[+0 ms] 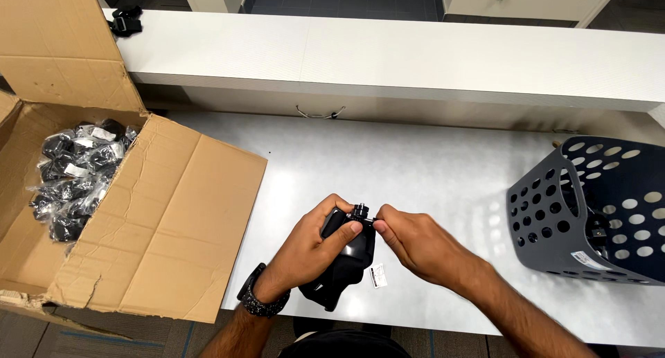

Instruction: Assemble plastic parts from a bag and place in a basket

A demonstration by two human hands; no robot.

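My left hand (315, 247) grips a small black part in a clear plastic bag (350, 264) above the white table's front edge. My right hand (412, 244) pinches the top of that bag next to a small black knob (360, 210) sticking out at the top. A white label (378, 275) hangs from the bag's lower right. Both hands meet at the bag's upper end.
An open cardboard box (173, 226) on the left holds several more bagged black parts (73, 174). A dark grey perforated plastic basket (554, 212) stands at the right with a black item inside. A raised white shelf (388, 53) runs along the back, with a small black object (126, 21) on it.
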